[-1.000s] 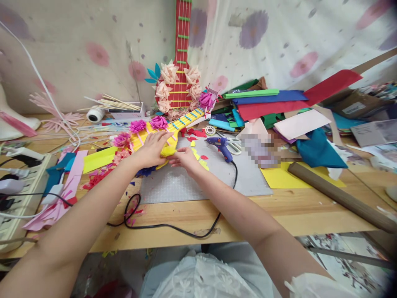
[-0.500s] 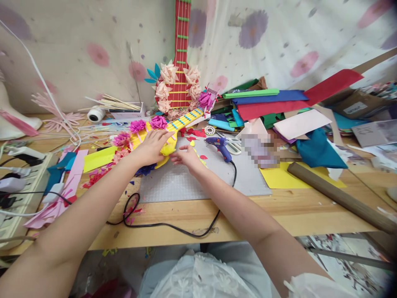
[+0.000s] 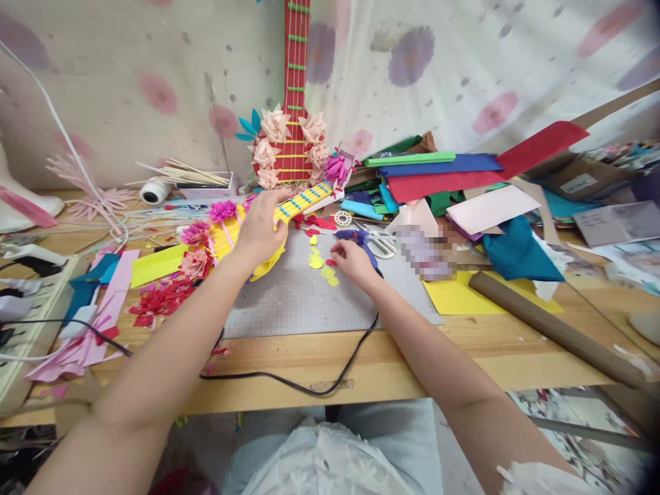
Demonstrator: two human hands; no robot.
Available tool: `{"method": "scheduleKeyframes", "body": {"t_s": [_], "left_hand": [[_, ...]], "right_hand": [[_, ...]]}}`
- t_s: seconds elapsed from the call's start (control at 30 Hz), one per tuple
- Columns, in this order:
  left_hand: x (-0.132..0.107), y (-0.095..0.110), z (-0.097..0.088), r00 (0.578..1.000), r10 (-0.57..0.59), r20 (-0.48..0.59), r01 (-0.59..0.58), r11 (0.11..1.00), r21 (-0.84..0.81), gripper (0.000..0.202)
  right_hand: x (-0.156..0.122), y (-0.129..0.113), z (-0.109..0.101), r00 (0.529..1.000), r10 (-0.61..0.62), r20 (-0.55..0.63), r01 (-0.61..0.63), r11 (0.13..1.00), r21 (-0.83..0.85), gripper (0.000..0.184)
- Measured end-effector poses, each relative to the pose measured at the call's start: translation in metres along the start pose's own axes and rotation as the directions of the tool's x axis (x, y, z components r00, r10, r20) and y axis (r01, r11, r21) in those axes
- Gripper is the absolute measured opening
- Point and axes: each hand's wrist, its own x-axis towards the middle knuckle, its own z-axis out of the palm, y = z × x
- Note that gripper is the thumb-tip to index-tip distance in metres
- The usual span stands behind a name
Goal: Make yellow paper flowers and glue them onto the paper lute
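Note:
My left hand (image 3: 262, 227) lies over the body of a yellow paper guitar (image 3: 221, 240), fingers curled on its upper edge where the neck begins. The guitar has blue frets, pink strings and magenta and pink paper flowers; my hand and forearm cover part of its body. My right hand (image 3: 355, 262) is above the grey cutting mat (image 3: 289, 302), thumb and fingers drawn together; whatever may be between them is too small to see. By its fingertips lies a red paper petal (image 3: 331, 262). Several yellow paper petals (image 3: 316, 261) lie to its left. A blue glue gun (image 3: 355, 237) is just behind it.
A red paper guitar (image 3: 293, 148) with pale flowers leans on the curtain. Scissors (image 3: 382, 246) and a white tape roll (image 3: 342, 218) lie behind the mat. Coloured paper (image 3: 443, 179) is piled right. A brown roll (image 3: 546, 323), black cord (image 3: 278, 377) and power strip (image 3: 38, 309) are around.
My right hand has moved right, away from the guitar, to the petals and glue gun. My left hand has shifted up on the guitar, which has turned slightly. The camera view has shifted a little.

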Motion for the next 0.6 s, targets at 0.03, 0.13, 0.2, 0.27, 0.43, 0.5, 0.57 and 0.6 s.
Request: {"method": "scheduleKeyframes", "body": {"t_s": [0.03, 0.13, 0.2, 0.27, 0.43, 0.5, 0.57, 0.6], "left_hand": [[-0.004, 0.008, 0.013, 1.000, 0.021, -0.003, -0.021, 0.999, -0.037, 0.046], [-0.025, 0.025, 0.053, 0.994, 0.076, 0.075, -0.064, 0.987, -0.151, 0.044], [-0.042, 0.027, 0.076, 0.994, 0.011, 0.108, 0.009, 0.982, -0.188, 0.048], [-0.058, 0.024, 0.093, 0.988, -0.099, 0.121, 0.122, 0.972, -0.203, 0.048], [-0.078, 0.010, 0.108, 0.959, -0.247, 0.140, 0.268, 0.950, -0.159, 0.034], [-0.077, 0.008, 0.109, 0.951, -0.271, 0.151, 0.293, 0.943, -0.158, 0.033], [-0.074, 0.008, 0.110, 0.938, -0.309, 0.155, 0.333, 0.927, -0.170, 0.036], [-0.073, 0.008, 0.111, 0.931, -0.331, 0.155, 0.356, 0.917, -0.178, 0.037]], "right_hand": [[-0.001, 0.004, 0.000, 0.999, -0.044, 0.011, 0.045, 0.996, -0.083, 0.009], [-0.006, 0.009, 0.003, 0.991, -0.124, 0.048, 0.131, 0.971, -0.199, 0.017], [-0.009, 0.008, 0.006, 0.989, -0.137, 0.058, 0.147, 0.963, -0.227, 0.020], [-0.012, 0.006, 0.009, 0.988, -0.143, 0.050, 0.151, 0.961, -0.230, 0.021], [-0.015, -0.002, 0.013, 0.985, -0.166, 0.045, 0.172, 0.966, -0.191, 0.020], [-0.014, -0.005, 0.016, 0.984, -0.170, 0.059, 0.178, 0.969, -0.173, 0.021], [-0.013, -0.006, 0.020, 0.982, -0.171, 0.078, 0.182, 0.971, -0.157, 0.023], [-0.012, -0.005, 0.022, 0.982, -0.170, 0.086, 0.182, 0.972, -0.150, 0.024]]}}
